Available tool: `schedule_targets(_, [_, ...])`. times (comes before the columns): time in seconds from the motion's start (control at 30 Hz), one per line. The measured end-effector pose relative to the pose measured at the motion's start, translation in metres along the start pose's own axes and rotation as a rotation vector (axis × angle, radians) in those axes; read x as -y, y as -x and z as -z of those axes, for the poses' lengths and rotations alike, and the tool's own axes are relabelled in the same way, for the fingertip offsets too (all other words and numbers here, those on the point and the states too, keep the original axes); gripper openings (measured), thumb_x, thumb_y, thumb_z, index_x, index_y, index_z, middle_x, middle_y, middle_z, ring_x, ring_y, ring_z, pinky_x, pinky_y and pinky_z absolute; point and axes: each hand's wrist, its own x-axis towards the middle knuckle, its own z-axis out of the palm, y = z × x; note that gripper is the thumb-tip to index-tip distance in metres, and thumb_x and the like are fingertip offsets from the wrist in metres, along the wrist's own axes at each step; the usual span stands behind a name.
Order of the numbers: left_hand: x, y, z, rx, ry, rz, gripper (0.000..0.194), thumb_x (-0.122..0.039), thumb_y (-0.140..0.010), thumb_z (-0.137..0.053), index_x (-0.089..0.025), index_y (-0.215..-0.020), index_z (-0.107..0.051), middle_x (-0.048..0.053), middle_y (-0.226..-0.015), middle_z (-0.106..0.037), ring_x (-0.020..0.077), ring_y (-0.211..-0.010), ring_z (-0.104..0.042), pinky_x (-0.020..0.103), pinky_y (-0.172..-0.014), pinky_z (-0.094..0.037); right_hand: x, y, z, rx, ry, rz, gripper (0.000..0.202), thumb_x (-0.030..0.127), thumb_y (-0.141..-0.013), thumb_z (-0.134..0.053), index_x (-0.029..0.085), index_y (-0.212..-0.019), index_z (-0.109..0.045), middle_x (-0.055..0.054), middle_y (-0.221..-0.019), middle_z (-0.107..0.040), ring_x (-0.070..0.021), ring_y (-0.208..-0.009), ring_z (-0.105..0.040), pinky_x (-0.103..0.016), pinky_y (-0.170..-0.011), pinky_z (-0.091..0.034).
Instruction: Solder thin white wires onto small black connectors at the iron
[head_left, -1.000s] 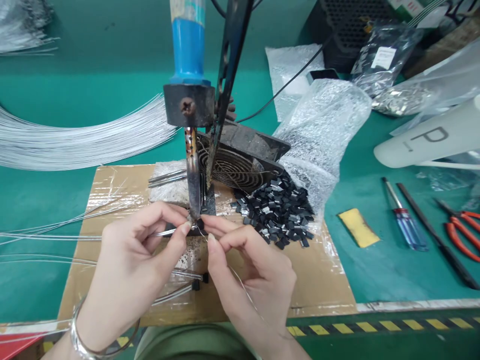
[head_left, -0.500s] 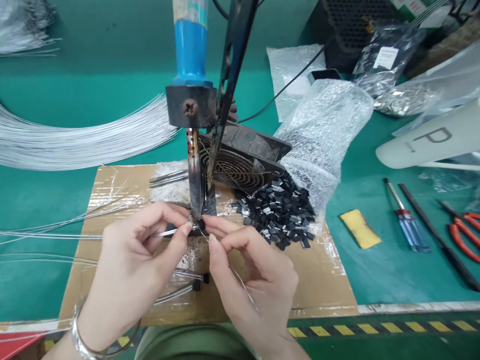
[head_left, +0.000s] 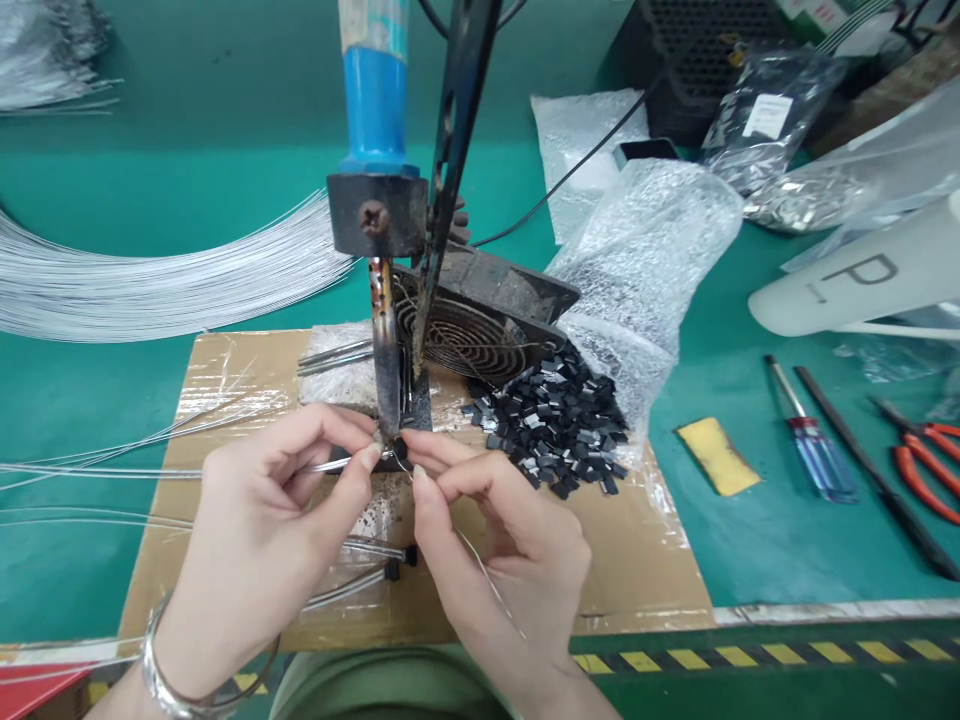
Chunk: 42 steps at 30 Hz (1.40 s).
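Note:
Pinched between the thumb and forefinger of my left hand (head_left: pixel 277 530) are thin white wires (head_left: pixel 169 472), running off to the left. My right hand (head_left: pixel 506 535) is closed on a strand of solder wire (head_left: pixel 486 572), its end reaching the joint area. A clamped soldering iron (head_left: pixel 386 370) points straight down, its tip between my two hands at the wire ends. A small black connector seems to be at the fingertips, largely hidden. Below them lie wires with black connectors (head_left: pixel 409 555) on their ends.
A fan (head_left: pixel 480 330) stands behind the iron, beside a heap of black connectors (head_left: pixel 551 420). Cardboard (head_left: pixel 637 560) covers the work area. To the right lie a yellow sponge (head_left: pixel 718 456), a screwdriver (head_left: pixel 817 450) and pliers (head_left: pixel 926 460). A wire bundle (head_left: pixel 165 285) lies left.
The view has shifted slightly, moving the scene a little left. Both hands keep their grips at the iron's tip, with barely any movement.

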Motion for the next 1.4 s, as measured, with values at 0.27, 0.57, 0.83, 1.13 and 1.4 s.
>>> schedule_targets(0.27, [0.0005, 0.0006, 0.0005, -0.004, 0.012, -0.017, 0.012, -0.019, -0.083, -0.076, -0.030, -0.078, -0.077, -0.007, -0.086, -0.079, 0.0071, -0.072, -0.073, 0.006, -0.065, -0.054, 0.0018, -0.0004, 0.0003, 0.005, -0.003, -0.004, 0.017, 0.006, -0.094, -0.068, 0.022, -0.090, -0.067, -0.006, -0.120, -0.083, -0.0180, -0.114, -0.080, -0.022, -0.096, -0.065])
schedule_targets(0.57, [0.0021, -0.0014, -0.0012, -0.001, 0.006, -0.024, 0.010, -0.021, -0.083, -0.076, -0.028, -0.077, -0.077, -0.005, -0.084, -0.078, 0.0085, -0.070, -0.072, 0.008, -0.062, -0.054, 0.0010, -0.0008, 0.0000, -0.003, 0.006, 0.008, 0.018, 0.005, -0.094, -0.067, 0.022, -0.089, -0.066, -0.006, -0.118, -0.084, -0.0192, -0.114, -0.080, -0.024, -0.095, -0.065])
schedule_targets(0.83, [-0.0005, -0.0010, -0.0007, 0.007, -0.012, -0.010, 0.011, -0.019, -0.083, -0.075, -0.026, -0.075, -0.075, -0.004, -0.083, -0.077, 0.0082, -0.067, -0.071, 0.008, -0.060, -0.053, 0.0021, -0.0007, -0.0002, -0.008, 0.013, -0.006, 0.018, 0.006, -0.094, -0.068, 0.023, -0.088, -0.067, -0.007, -0.117, -0.084, -0.0216, -0.111, -0.081, -0.028, -0.092, -0.068])
schedule_targets(1.13, [-0.0010, 0.0012, 0.0001, 0.022, -0.020, 0.002, 0.010, -0.020, -0.085, -0.075, -0.027, -0.077, -0.075, -0.005, -0.085, -0.077, 0.0081, -0.070, -0.071, 0.009, -0.063, -0.053, 0.0034, -0.0006, 0.0012, 0.008, 0.023, -0.006, 0.018, 0.005, -0.093, -0.069, 0.023, -0.089, -0.067, -0.007, -0.118, -0.083, -0.0212, -0.110, -0.081, -0.028, -0.092, -0.068])
schedule_targets(1.4, [-0.0043, -0.0003, -0.0003, 0.004, -0.002, 0.004, 0.010, -0.020, -0.083, -0.076, -0.026, -0.075, -0.076, -0.004, -0.085, -0.078, 0.0096, -0.070, -0.072, 0.010, -0.062, -0.054, 0.0033, -0.0007, 0.0001, -0.002, 0.027, 0.005, 0.017, 0.007, -0.095, -0.068, 0.023, -0.089, -0.067, -0.008, -0.116, -0.084, -0.0228, -0.110, -0.081, -0.030, -0.091, -0.069])
